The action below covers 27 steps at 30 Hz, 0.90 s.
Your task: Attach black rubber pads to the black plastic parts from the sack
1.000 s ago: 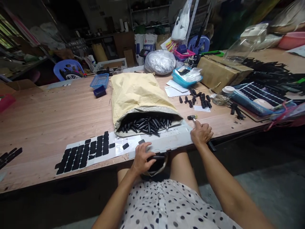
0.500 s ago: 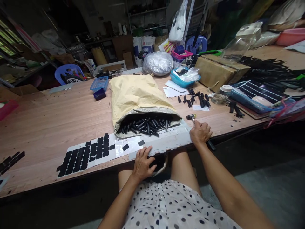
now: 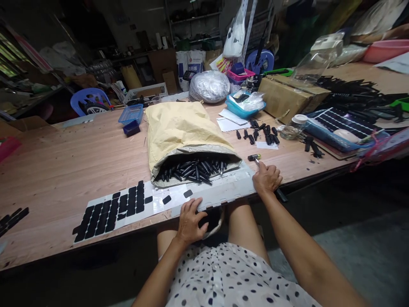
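Note:
My left hand (image 3: pixel 191 219) lies over the front edge of a pale grey board (image 3: pixel 220 192), its fingers spread and nothing in them. At the board's right end, my right hand (image 3: pixel 267 178) is wrapped round a small hammer (image 3: pixel 254 157). The hammer's black-and-yellow head rests by the tabletop, and its dark handle sticks out below my wrist. Behind the board lies a cream paper sack (image 3: pixel 185 128), mouth towards me, with many black pointed plastic parts (image 3: pixel 198 170) inside. Black rounded stickers (image 3: pixel 108 213) on a white sheet are left of my left hand.
Loose black parts (image 3: pixel 270 135) and white papers (image 3: pixel 233 121) lie behind my right hand. Further back stand a blue basket (image 3: pixel 244 110), a cardboard box (image 3: pixel 287 98) and a plastic-wrapped bundle (image 3: pixel 209 85). A blue tray (image 3: pixel 361 140) sits at the right, near the table edge.
The view has shifted slightly, so things appear a little further left. Both hands keep their places on the board and the hammer.

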Each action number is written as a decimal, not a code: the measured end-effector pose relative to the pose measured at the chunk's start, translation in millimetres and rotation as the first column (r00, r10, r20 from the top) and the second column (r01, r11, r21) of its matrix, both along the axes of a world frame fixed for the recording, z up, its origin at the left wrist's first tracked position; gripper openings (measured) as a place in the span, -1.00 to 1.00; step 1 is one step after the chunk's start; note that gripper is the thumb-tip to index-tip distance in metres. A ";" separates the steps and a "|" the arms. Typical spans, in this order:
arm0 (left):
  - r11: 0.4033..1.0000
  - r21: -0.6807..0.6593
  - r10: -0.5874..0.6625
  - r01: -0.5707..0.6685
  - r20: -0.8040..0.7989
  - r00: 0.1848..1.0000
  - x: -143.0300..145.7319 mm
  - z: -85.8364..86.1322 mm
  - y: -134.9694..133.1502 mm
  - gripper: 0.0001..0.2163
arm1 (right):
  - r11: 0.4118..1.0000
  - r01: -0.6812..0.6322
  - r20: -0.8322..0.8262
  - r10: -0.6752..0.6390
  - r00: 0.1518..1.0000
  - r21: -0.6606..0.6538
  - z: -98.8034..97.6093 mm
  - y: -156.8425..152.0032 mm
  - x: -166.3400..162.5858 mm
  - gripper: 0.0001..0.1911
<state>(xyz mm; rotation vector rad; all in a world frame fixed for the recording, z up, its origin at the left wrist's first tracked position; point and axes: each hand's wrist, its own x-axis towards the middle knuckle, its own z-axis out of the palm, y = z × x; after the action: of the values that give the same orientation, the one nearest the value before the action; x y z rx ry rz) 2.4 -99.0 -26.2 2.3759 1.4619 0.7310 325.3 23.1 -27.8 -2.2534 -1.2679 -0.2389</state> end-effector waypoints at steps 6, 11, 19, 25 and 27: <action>0.901 -0.052 0.429 -0.431 0.255 0.867 -18.1 43.3 70.7 -0.85 | 1.000 -0.003 -0.008 0.003 1.000 -0.024 1.3 0.7 -2.1 -0.62; 0.899 -0.024 0.437 -0.437 0.076 0.896 -25.0 56.2 128.5 -0.93 | 1.000 0.001 -0.014 -0.002 1.000 -0.014 3.8 0.5 -5.6 -0.62; 0.907 0.027 0.420 -0.420 -0.097 0.902 -17.6 36.5 143.2 -0.92 | 0.999 -0.002 -0.024 0.001 1.000 -0.038 7.6 -0.4 -8.2 -0.61; 0.847 -0.020 0.527 -0.532 -0.098 0.844 -18.2 48.5 136.4 -0.94 | 0.998 0.012 -0.001 -0.012 1.000 -0.065 5.8 -0.1 -5.9 -0.64; 0.833 0.001 0.552 -0.553 -0.041 0.833 -22.4 51.8 126.9 -0.93 | 0.998 0.011 0.015 -0.011 1.000 -0.058 5.3 0.1 -5.4 -0.64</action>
<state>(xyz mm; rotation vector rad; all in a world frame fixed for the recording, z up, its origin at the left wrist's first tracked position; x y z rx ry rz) -20.0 27.9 25.7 1.9592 2.2025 0.7908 319.8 23.2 -22.5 -2.3124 -1.2857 -0.2250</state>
